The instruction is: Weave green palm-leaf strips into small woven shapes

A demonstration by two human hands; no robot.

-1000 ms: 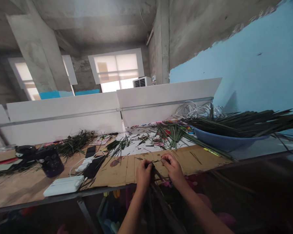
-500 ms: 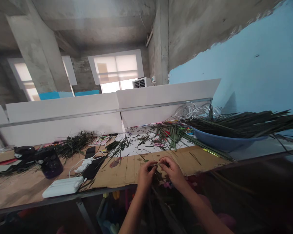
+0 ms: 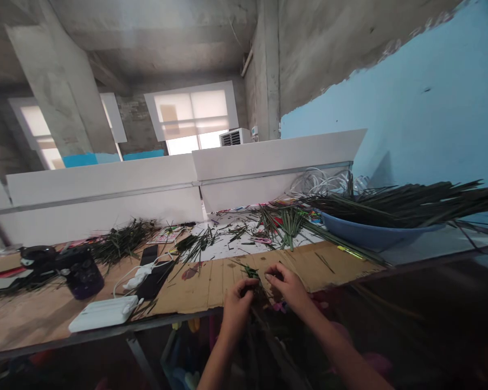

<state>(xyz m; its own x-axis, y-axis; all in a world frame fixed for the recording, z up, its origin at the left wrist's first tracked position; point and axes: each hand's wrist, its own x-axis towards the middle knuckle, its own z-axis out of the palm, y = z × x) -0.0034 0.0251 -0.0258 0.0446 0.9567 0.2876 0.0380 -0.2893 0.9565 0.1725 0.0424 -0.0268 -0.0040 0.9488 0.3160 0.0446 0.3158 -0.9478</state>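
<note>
Fingers of left hand and right hand: seen curled, grip undeterminable; green leaf strips placed beside left, over cardboard.

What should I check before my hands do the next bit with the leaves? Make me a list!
1. Left hand has a firm grip on the green leaf piece: cannot tell; its fingertips are right beside it.
2. Right hand is holding a strip: cannot tell; its fingertips are too small to see clearly.
3. Cardboard lies flat on the table in front of you: ok.
4. More long leaves in the blue basin: ok.
5. Black phone is clear of both hands: ok.
6. White box is well back from the table's front edge: not ok.
</note>
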